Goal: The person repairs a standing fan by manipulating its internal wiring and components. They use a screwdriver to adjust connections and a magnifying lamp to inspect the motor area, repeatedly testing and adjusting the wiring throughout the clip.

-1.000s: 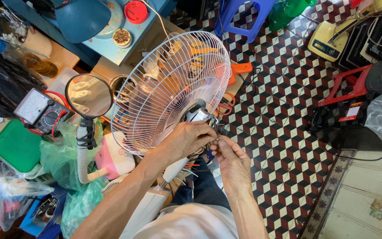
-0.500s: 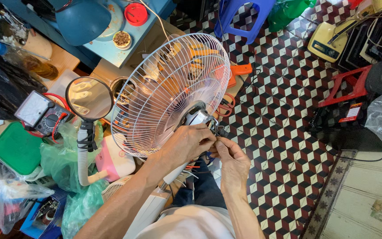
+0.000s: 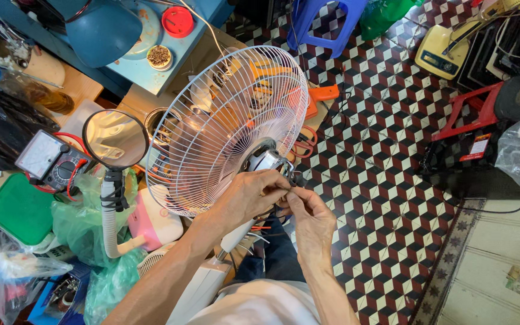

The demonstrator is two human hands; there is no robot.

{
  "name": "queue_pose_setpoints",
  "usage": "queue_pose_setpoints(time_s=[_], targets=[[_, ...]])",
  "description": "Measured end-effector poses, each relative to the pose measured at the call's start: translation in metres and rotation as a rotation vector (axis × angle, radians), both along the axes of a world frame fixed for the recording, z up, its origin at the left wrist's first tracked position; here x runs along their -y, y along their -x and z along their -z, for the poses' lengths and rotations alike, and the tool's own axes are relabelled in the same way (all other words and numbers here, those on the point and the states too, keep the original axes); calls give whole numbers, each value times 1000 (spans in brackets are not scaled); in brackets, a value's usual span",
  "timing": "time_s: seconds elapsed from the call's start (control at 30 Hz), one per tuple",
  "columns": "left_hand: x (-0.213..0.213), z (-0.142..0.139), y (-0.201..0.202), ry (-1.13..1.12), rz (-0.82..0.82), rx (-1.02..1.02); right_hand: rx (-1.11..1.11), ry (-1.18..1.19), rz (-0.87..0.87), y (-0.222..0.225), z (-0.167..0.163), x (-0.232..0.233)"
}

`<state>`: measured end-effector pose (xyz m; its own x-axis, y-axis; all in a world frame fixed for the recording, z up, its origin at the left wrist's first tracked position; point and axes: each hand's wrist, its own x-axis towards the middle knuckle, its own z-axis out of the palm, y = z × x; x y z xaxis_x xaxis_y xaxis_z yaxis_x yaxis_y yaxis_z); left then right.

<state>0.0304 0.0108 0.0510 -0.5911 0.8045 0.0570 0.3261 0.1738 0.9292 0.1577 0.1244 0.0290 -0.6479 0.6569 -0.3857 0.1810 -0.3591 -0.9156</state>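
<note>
Close to the wearer's lap, both hands meet at the back of a fan; left hand [image 3: 248, 195] is curled round the motor housing [image 3: 266, 161], fingers closed on it, seemingly to steady the head; right hand [image 3: 311, 216] comes up from below with fingertips pinched narrow on something small and dark at the housing's rear; what that piece is, I cannot tell. Fan stands tilted, its white stem [image 3: 212, 274] running down between the knees, which puts the motor within easy reach of both hands; grille [image 3: 224, 126] faces away from the wearer.

Grille: thin white wire, radial ribs bowed into a shallow dome, open enough to show clutter behind; housing is bright, metallic, rounded.

Just left, a round mirror [image 3: 115, 138] on a ribbed white gooseneck, beside a pink-and-white box [image 3: 154, 222]; further left, an analogue meter [image 3: 49, 162] with red leads and a green lid [image 3: 19, 207]; soft green plastic bags below.

Beyond the grille, orange-handled tools [image 3: 323, 93] lie on the floor [image 3: 386, 180], tiled in a cube pattern of dark red, black and white; farthest off, a blue plastic stool [image 3: 326, 24] and a red frame [image 3: 470, 114].
</note>
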Motion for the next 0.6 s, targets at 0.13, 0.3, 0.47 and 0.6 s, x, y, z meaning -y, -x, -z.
queue_pose_setpoints(time_s=[0.13, 0.3, 0.47, 0.6], targets=[[0, 4, 2, -27, 0, -79, -11, 10, -14, 1, 3, -2], [3, 3, 1, 0, 21, -44, -24, 27, -14, 1, 7, -3], [3, -2, -3, 27, 25, -149, -27, 52, -10, 0, 7, -5], [4, -4, -7, 50, -26, -145, -23, 56, -25, 1, 3, -6]])
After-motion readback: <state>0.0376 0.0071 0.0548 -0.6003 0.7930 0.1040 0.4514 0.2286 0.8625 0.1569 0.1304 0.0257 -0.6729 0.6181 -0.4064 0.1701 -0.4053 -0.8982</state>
